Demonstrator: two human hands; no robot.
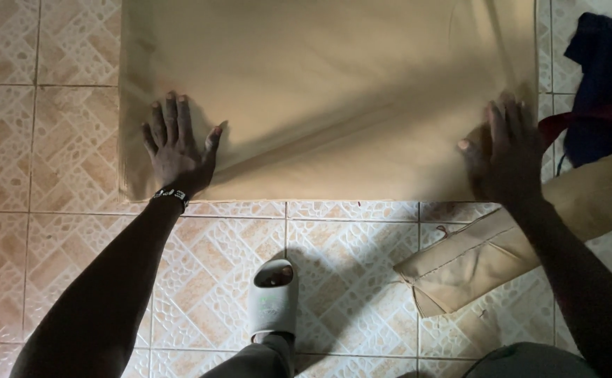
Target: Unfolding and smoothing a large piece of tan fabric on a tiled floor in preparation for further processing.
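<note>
A tan cloth (pixel 327 91) is spread flat on the tiled floor (pixel 61 231), pressed down near its front edge by the left hand (pixel 177 148) and right hand (pixel 503 155), both open-palmed, nothing gripped. It is judged soft, light and easily wrinkled, best pinched at its corners.

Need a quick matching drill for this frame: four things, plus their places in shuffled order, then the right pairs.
1 left hand
2 right hand
3 slipper
4 dark cloth

A on tiles, bottom centre
B flat on tan fabric, right edge
C top right corner
D flat on tan fabric, left edge

Pairs: 1-D, 2-B, 3-A, 4-C
</note>
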